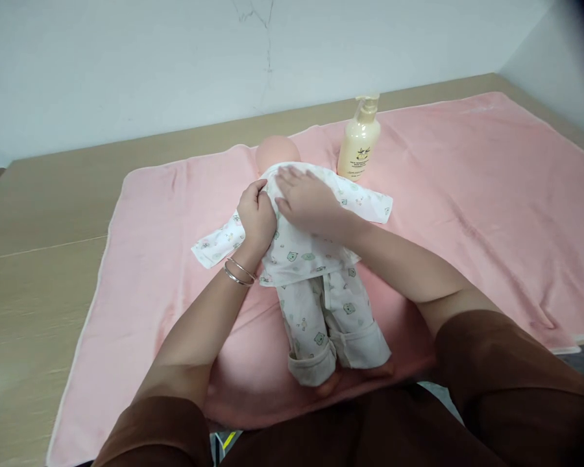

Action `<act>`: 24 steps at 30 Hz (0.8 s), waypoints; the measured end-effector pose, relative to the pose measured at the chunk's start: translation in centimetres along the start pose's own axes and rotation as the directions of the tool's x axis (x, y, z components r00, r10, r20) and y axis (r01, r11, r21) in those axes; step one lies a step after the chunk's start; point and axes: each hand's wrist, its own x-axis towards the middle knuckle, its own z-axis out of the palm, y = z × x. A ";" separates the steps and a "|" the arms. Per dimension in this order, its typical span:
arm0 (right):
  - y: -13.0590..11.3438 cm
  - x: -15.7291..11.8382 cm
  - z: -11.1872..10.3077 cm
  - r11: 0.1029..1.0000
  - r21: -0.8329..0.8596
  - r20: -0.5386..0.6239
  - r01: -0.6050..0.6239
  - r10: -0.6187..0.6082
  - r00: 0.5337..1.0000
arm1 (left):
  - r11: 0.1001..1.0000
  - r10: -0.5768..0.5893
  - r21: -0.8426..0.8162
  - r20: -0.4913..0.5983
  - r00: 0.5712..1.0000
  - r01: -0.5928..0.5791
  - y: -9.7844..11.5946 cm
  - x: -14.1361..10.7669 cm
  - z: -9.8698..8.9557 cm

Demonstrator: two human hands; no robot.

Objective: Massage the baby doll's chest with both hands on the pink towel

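A baby doll (275, 150) lies stretched out, its bare head pointing away from me and no face showing. It wears a white long-sleeved top (302, 256) and matching trousers (304, 318) with small green animal prints; the trouser cuffs are rolled up. My left hand (257, 217), a silver bangle at its wrist, is closed around the doll's side near the armpit, with some fingers hidden beneath. Flat on the upper part of the top rests my right hand (309, 198), its fingers stretched out and slightly blurred.
A cream-coloured pump bottle (360, 139) stands just beyond the doll's right-hand sleeve. Under everything is a pink blanket (467, 194) spread over a wooden table (43, 214). A cracked white wall (175, 71) borders the table's far edge.
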 end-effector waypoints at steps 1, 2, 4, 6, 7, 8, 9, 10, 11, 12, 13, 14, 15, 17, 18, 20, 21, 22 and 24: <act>0.3 0.3 -0.2 0.995 0.004 0.009 -0.104 0.104 0.995 | 1.000 0.007 0.010 -0.002 1.000 -0.007 0.0 0.0 0.0; 0.4 0.4 -0.4 0.980 -0.009 0.019 -0.199 0.199 0.980 | 1.000 0.011 0.016 -0.003 1.000 -0.011 -0.1 0.0 0.1; -0.4 -0.1 -0.5 0.957 -0.051 0.023 -0.286 0.287 0.958 | 1.000 0.015 0.018 0.000 1.000 -0.015 -0.1 0.0 0.1; -1.9 -1.2 -0.4 0.977 -0.080 0.019 -0.197 0.199 0.980 | 1.000 0.017 0.009 0.007 1.000 -0.017 -0.1 -0.1 0.0; -2.6 -1.8 -0.4 0.989 -0.091 0.028 -0.116 0.119 0.993 | 1.000 0.017 0.004 0.012 1.000 -0.017 -0.1 -0.1 0.0; -3.0 -2.1 -0.4 0.995 -0.097 0.043 -0.028 0.032 0.999 | 1.000 0.016 0.000 0.016 1.000 -0.016 -0.1 -0.2 0.0; -3.1 -2.3 -0.4 0.994 -0.098 0.059 0.049 -0.044 0.997 | 1.000 0.016 -0.001 0.017 1.000 -0.016 -0.1 -0.2 -0.1; -2.9 -2.1 -0.4 0.991 -0.091 0.073 0.103 -0.096 0.993 | 1.000 0.017 0.001 0.016 1.000 -0.017 -0.1 -0.2 -0.1; -2.3 -1.8 -0.5 0.988 -0.076 0.084 0.132 -0.126 0.988 | 1.000 0.021 0.008 0.013 1.000 -0.022 -0.1 -0.1 -0.1; -1.4 -1.2 -0.6 0.987 -0.053 0.089 0.149 -0.144 0.986 | 0.999 0.028 0.019 0.008 1.000 -0.028 -0.1 -0.1 -0.1; -0.4 -0.5 -0.7 0.987 -0.022 0.088 0.159 -0.156 0.984 | 0.999 0.036 0.032 0.002 0.999 -0.036 -0.1 0.0 0.0; 0.6 0.2 -0.8 0.987 0.011 0.087 0.162 -0.162 0.983 | 0.998 0.044 0.044 -0.001 0.999 -0.044 -0.2 0.0 0.0; 1.4 0.8 -0.9 0.987 0.038 0.084 0.153 -0.156 0.984 | 0.997 0.050 0.055 -0.001 0.999 -0.050 -0.2 0.1 0.1; 2.1 1.3 -0.9 0.994 0.045 0.077 0.095 -0.098 0.992 | 0.997 0.052 0.065 -0.003 0.999 -0.052 -0.2 0.1 0.2; 1.8 1.1 -0.8 0.999 0.022 0.068 0.047 -0.049 0.996 | 0.997 0.052 0.064 -0.003 0.999 -0.051 -0.1 0.1 0.2; 0.4 0.0 -0.5 0.998 -0.043 0.037 -0.042 0.043 0.998 | 0.997 0.052 0.058 0.002 0.999 -0.052 -0.2 0.0 0.1; -0.6 -0.8 -0.2 0.995 -0.074 0.021 -0.061 0.063 0.998 | 0.997 0.051 0.055 0.002 0.999 -0.051 -0.2 0.0 0.1; -1.6 -1.5 0.0 0.993 -0.098 0.010 -0.060 0.062 0.998 | 0.997 0.050 0.051 0.005 0.999 -0.050 -0.2 -0.1 0.1; -3.0 -2.7 0.3 0.993 -0.121 0.004 -0.009 0.009 1.000 | 0.998 0.047 0.046 0.017 0.999 -0.048 -0.4 -0.1 0.1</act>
